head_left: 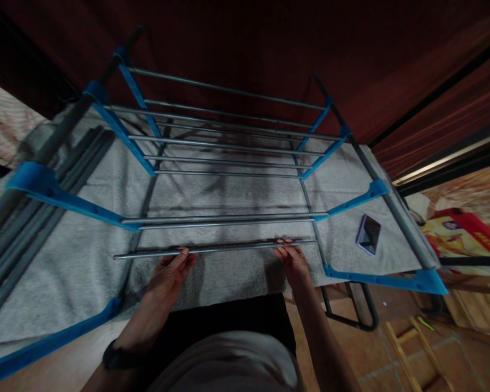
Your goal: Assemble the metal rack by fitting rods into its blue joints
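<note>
Pale shirt [232,362] nearest, rod [231,249] running left to right beyond it

Seen from the head, the left hand [169,276] is pinching the rod between thumb and fingers, left of its middle, while the right hand [294,261] is gripping it close to the right end. More rod is sticking out past the left hand, so the right hand is sitting nearer its end. The long axis is lying almost parallel to the near crossbars [224,224], which are spanning just on its far side. Its left end is crossing the left post [148,198] in view and its right end is stopping near the right post [306,193]; whether they are touching, I cannot tell.

Nearer the camera, the left bracket [57,337] and right bracket [379,279] are flanking a gap with no bar showing across it. Grey cloth [245,193] is spreading under the rod, its near edge ending before the shirt. Well right, a phone [368,235] is lying outside the right post.
</note>
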{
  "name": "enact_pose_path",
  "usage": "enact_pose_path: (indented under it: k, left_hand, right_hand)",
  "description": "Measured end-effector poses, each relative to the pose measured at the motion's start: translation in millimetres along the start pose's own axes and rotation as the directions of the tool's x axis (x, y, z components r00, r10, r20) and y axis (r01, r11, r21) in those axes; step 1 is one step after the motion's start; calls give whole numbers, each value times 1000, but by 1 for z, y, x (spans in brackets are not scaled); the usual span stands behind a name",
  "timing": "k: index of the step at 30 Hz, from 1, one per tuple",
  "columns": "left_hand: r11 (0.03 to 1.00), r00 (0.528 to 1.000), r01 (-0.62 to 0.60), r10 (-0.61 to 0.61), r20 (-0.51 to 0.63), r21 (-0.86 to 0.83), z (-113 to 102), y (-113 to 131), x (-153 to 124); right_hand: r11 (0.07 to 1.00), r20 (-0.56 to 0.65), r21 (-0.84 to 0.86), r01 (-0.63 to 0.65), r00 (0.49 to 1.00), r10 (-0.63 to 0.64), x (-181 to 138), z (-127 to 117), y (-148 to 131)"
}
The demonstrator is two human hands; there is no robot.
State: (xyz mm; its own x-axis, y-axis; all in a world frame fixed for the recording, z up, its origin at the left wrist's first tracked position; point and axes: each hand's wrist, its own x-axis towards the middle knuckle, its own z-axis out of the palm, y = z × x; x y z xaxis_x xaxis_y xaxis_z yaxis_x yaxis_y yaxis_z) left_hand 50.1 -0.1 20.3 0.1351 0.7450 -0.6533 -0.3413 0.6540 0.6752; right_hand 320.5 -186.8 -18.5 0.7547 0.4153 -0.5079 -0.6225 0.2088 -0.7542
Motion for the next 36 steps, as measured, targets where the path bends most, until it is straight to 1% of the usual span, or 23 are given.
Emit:
enact_pose_path:
  k: [7, 12, 15, 20, 24, 27, 30, 32, 36]
  left_hand:
    - [1000, 999, 30, -30, -36, 2, 2, 2, 2]
    - [999, 998, 53, -53, -37, -8, 2, 3, 0]
    - [998, 997, 63, -64, -46, -17, 3, 5, -3]
    - [997, 997, 70, -71, -25, -20, 3, 6, -3]
    - [997, 997, 65, -66, -48, -36, 3, 3, -1]
    - [998, 998, 45, -47, -35, -47, 3, -1, -3]
    - [997, 998, 54, -52, 39, -48, 2, -7, -5]
    - [998, 996, 57, -54, 76, -40, 0, -11, -7]
    - [998, 995, 40, -36, 97, -42, -1, -18, -9]
  right_hand:
    - [1000, -41, 14, 22, 999, -21, -5, 8, 6]
    - [1000, -66, 14, 18, 998, -17, 2, 8, 8]
    - [999, -90, 10, 41, 995, -40, 10, 1, 2]
    - [994, -147, -4, 108, 983, -107, 24, -19, -15]
    - [991, -166, -8, 133, 977, -133, 29, -32, -23]
    - [995, -158, -9, 103, 982, -103, 29, -38, -19]
    - [996, -146, -22, 83, 986, -85, 28, -39, -9]
    - [996, -124, -39, 81, 989, -86, 25, -35, -2]
    - [997, -104, -52, 64, 992, -70, 10, -19, 11]
